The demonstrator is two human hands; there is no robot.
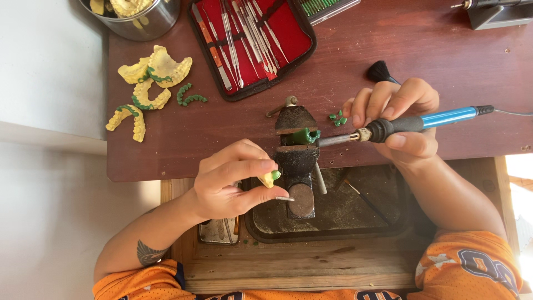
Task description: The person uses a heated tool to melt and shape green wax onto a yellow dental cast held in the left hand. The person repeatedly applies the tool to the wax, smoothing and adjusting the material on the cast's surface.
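Right hand (pixel 402 119) grips blue-handled heated tool (pixel 411 123), tip at green wax piece (pixel 305 135) clamped in small vise (pixel 296 153). Left hand (pixel 230 180), at 8 o'clock of vise, pinches yellow tooth piece (pixel 270 178). Judgement: keep tip steady and contact brief, so wax softens without running.

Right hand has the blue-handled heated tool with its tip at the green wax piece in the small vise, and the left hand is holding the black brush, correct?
Not quite. In the head view the left hand pinches a small yellow and green tooth piece between its fingers, not the black brush, which lies on the table behind the right hand. The rest holds: the blue-handled heated tool has its tip at the green wax piece in the small vise.
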